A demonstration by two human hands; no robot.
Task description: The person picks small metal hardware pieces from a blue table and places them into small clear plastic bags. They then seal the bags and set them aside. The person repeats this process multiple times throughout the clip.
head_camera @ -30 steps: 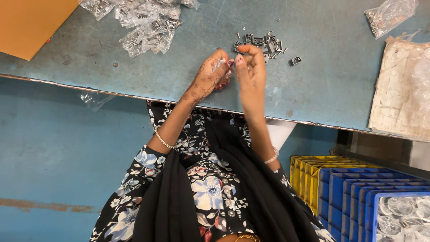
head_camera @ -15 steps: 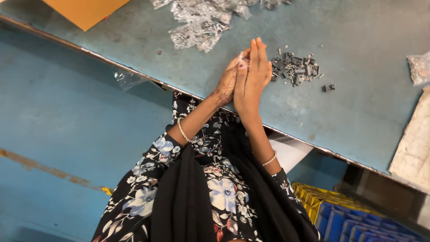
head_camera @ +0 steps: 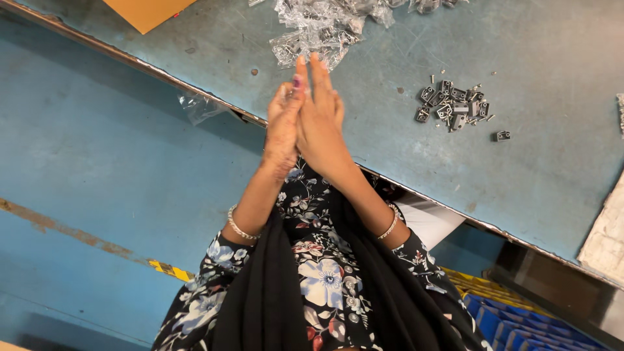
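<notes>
Lifted off the counter (head_camera: 533, 175) since a second ago, left hand (head_camera: 283, 130) and right hand (head_camera: 321, 123) pressed palm to palm, fingers straight, contents untellable, left of the small grey metal parts (head_camera: 453, 107); best kept sealed.

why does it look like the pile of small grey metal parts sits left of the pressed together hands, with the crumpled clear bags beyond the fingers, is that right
Not quite. In the head view the pile of small grey metal parts lies right of the pressed-together left hand and right hand, not left. The crumpled clear bags do lie beyond the fingers.
</notes>
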